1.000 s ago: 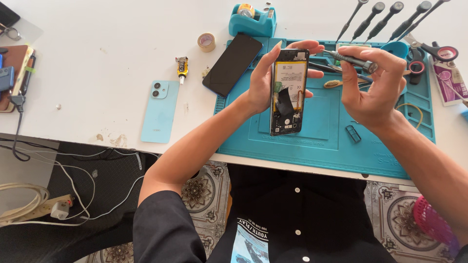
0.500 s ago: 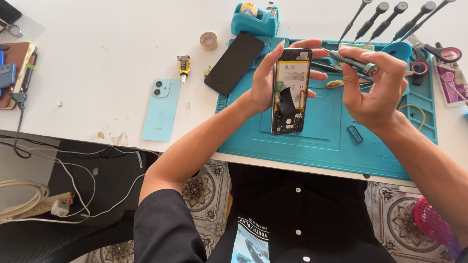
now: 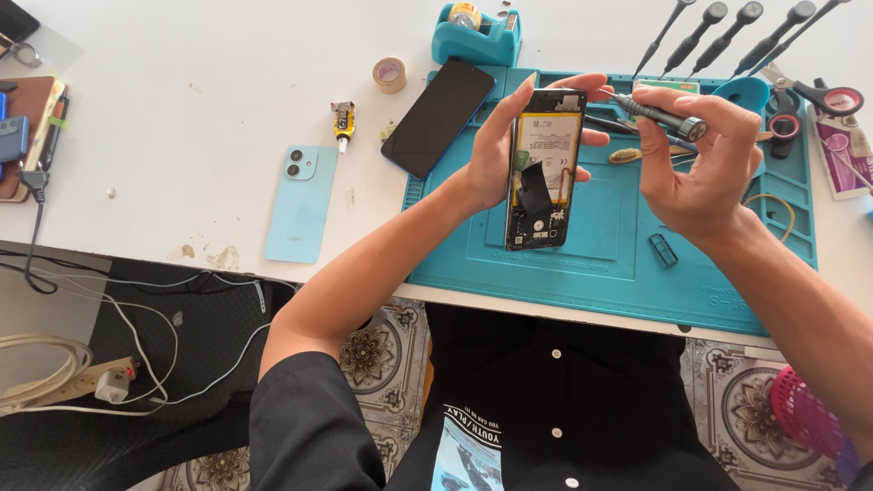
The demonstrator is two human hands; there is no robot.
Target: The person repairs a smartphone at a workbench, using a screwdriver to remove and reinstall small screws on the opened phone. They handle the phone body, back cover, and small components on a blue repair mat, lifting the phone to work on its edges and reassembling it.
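1. The left hand [image 3: 496,150] holds an opened phone [image 3: 544,168] upright above the blue work mat [image 3: 600,245]; its fingers are curled round the phone's edges, the thumb on the near side and the fingertips showing on the far side.
2. The phone's back is off, showing a yellow battery and a dark board at its lower end.
3. The right hand [image 3: 705,168] is just right of the phone, its fingers pinched shut round a dark screwdriver [image 3: 650,111] whose tip points at the phone's top corner; whether the tip touches cannot be told.
4. A black phone screen [image 3: 438,116] lies face up at the mat's left edge, partly on the mat.
5. A light blue back cover [image 3: 302,202] lies on the white tabletop [image 3: 182,109], well left of the mat.
6. A roll of tape [image 3: 390,74] and a small yellow tube [image 3: 343,119] lie on the tabletop, left of the mat's far corner.
7. A blue tape dispenser [image 3: 475,36] stands just beyond the mat.
8. Scissors [image 3: 809,91] and a row of screwdrivers [image 3: 727,32] lie at the mat's far right.
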